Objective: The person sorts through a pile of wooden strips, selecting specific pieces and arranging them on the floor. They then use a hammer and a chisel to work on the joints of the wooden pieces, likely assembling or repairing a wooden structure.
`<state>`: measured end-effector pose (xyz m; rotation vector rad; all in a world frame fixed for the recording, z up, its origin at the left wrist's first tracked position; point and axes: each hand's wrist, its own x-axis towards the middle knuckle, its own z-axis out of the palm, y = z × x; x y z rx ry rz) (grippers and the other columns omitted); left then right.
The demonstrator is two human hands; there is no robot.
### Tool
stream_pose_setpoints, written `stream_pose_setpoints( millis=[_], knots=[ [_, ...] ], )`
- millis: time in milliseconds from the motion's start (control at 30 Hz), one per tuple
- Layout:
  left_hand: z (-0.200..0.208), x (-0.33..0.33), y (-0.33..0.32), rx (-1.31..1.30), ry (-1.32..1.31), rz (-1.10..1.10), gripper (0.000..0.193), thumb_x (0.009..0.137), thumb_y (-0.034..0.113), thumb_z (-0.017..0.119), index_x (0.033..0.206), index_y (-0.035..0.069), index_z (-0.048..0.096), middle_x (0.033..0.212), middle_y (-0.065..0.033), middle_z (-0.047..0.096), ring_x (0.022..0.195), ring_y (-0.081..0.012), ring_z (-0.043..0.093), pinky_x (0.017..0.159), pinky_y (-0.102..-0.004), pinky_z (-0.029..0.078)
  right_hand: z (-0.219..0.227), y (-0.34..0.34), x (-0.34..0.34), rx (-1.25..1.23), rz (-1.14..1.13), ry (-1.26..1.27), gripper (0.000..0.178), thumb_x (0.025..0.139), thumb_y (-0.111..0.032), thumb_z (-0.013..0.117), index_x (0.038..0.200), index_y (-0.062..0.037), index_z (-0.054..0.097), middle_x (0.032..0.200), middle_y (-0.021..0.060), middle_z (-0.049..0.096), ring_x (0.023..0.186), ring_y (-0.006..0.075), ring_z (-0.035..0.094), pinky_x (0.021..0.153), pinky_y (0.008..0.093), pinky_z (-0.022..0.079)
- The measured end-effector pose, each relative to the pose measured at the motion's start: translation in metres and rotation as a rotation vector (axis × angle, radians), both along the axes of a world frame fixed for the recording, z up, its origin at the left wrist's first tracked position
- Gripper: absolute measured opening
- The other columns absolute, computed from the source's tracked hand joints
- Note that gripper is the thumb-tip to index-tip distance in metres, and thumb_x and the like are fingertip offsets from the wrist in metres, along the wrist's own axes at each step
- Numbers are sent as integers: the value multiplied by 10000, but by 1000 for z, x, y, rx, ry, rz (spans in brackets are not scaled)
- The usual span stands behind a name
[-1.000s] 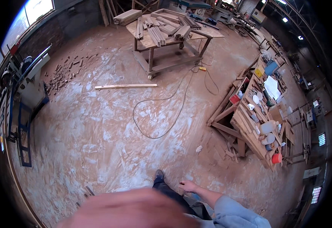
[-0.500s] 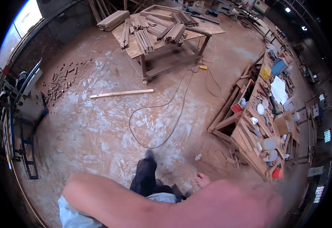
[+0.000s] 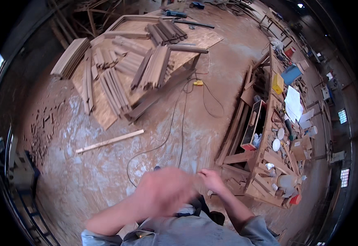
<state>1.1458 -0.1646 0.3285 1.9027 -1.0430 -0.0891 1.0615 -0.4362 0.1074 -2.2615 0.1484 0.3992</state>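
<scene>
Here's the dark power cable [image 3: 183,129], looped across the floor beyond our hands, up to a yellow connector [image 3: 198,83] off the table's [image 3: 104,119] long near edge. We'd call it light and limp, best grasped along the loop. It lies clear of both grips: our left hand [image 3: 166,190] is blurred, fingers unreadable; our right hand [image 3: 212,180] curls narrow, contents impossible to tell. A pale wooden strip [image 3: 110,141] lies below the table's near corner; right, the workbench [image 3: 255,190] carries a jug [image 3: 287,182] toward its near edge.
</scene>
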Motion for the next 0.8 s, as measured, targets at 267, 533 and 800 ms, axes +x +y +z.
stream_pose_setpoints(
  millis=[267,533,800],
  knots=[
    [-115,147,-59,155,337,55,364,909,197,544,1199,-20,573,1193,-206,605,1101,-377,576,951,-417,455,78,57,204,-35,687,-25,198,866,-199,555,942,-35,638,972,210,651,945,395,610,802,466,500],
    [-120,295,-91,97,281,374,406,948,240,504,1247,-33,542,1211,-230,593,1101,-398,578,946,-426,460,77,-8,421,447,627,184,212,912,-184,521,915,-5,636,833,120,637,807,164,595,737,331,484],
    [-179,404,-186,47,822,833,517,943,160,551,1395,-19,374,1154,-187,649,1030,-295,655,893,-342,496,13,-234,835,167,69,-231,554,902,-271,585,1364,2,447,1125,153,633,982,235,614,887,339,478]
  ],
)
